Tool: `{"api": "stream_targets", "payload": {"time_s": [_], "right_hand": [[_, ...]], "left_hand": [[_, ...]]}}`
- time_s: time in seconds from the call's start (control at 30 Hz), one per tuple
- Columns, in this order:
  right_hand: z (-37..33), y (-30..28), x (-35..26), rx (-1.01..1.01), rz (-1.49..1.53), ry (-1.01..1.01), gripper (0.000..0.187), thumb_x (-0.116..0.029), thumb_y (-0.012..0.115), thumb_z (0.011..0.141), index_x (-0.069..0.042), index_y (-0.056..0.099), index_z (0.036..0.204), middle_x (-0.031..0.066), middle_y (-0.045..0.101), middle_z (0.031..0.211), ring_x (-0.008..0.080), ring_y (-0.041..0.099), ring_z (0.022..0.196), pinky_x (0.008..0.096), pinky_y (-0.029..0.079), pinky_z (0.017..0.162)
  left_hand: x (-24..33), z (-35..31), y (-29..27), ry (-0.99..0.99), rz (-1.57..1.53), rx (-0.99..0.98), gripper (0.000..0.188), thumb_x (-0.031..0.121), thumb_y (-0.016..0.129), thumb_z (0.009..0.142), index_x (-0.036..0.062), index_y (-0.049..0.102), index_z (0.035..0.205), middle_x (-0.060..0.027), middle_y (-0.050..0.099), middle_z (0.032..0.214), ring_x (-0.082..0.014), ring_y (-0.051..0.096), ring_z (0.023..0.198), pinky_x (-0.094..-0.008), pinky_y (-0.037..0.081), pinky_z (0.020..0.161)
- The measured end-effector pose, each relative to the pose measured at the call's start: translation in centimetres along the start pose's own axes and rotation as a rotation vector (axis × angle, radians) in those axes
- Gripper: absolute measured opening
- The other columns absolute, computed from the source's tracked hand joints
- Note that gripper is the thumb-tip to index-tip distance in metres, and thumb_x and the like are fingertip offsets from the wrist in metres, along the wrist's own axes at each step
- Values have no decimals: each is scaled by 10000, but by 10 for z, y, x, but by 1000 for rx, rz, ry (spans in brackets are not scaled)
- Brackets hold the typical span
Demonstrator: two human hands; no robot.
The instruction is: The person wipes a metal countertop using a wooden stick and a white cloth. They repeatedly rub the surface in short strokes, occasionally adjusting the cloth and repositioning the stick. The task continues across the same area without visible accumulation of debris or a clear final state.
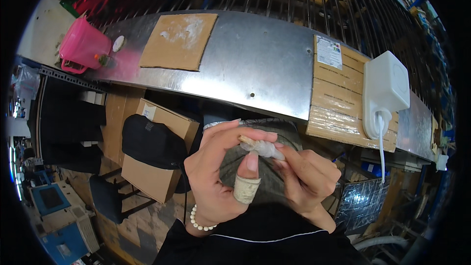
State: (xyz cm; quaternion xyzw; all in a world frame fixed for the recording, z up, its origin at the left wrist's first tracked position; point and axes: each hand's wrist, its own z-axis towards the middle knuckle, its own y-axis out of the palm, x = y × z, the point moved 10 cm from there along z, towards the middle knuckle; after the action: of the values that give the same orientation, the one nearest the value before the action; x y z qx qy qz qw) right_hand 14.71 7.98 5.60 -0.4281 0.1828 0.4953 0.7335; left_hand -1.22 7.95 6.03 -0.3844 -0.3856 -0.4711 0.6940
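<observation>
Both hands meet just in front of the metal bench, above my lap. Between them is a small whitish, crumpled-looking piece point(265, 149) with a tan end; its exact kind is unclear. My left hand point(216, 172) is closed on the tan end, thumb below and fingers above. Beige tape point(246, 190) wraps the left thumb, and a bracelet of pale beads point(197, 220) circles that wrist. The right hand point(310, 175) pinches the piece's other end between thumb and forefinger, its remaining fingers curled in.
On the metal bench point(255, 54) lie a cardboard sheet point(176, 44) with white residue and, leftward, a pink bucket point(86, 44). At right, a white device point(387, 81) with a cable rests on wrapped cardboard point(336, 100). A box point(147, 176) bearing a black cap point(149, 140) stands lower left.
</observation>
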Motion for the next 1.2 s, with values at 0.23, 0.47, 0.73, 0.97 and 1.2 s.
{"api": "stream_targets", "payload": {"time_s": [0.23,0.47,0.73,0.97,1.2], "right_hand": [[2,-3,1,-8,-50,-31,305,-22,822,705,-27,780,1007,54,590,596,165,545,455,288,408,423],[-12,16,35,-159,351,353,142,-45,760,848,-9,772,985,85,593,602,103,524,494,262,372,451],[-45,47,52,-273,1052,953,241,-189,654,983,34,743,968,-10,548,626,64,370,505,224,254,487],[-69,69,42,-318,1535,1261,274,-218,518,1058,15,655,1014,-59,367,592,35,268,500,229,213,478],[-81,77,25,-346,1845,1400,241,-199,473,1073,-10,616,1032,-46,407,607,36,283,461,214,236,464]], "left_hand": [[-1,-1,5,45,74,22,199,212,606,974,25,670,994,-77,763,886,-181,729,795,-467,371,1095],[-1,3,11,73,126,-3,179,182,579,978,37,679,946,-47,734,811,-185,697,719,-515,338,1127],[-22,1,18,-55,-67,-60,162,175,550,998,39,637,990,-73,738,814,-201,722,776,-527,256,1176],[-52,-13,36,-240,-443,-37,189,184,556,1011,10,569,1083,-96,731,803,-199,732,861,-509,188,1214],[-23,-30,20,33,53,139,160,144,610,975,6,630,1055,-103,716,798,-196,696,715,-508,258,1184]]}}
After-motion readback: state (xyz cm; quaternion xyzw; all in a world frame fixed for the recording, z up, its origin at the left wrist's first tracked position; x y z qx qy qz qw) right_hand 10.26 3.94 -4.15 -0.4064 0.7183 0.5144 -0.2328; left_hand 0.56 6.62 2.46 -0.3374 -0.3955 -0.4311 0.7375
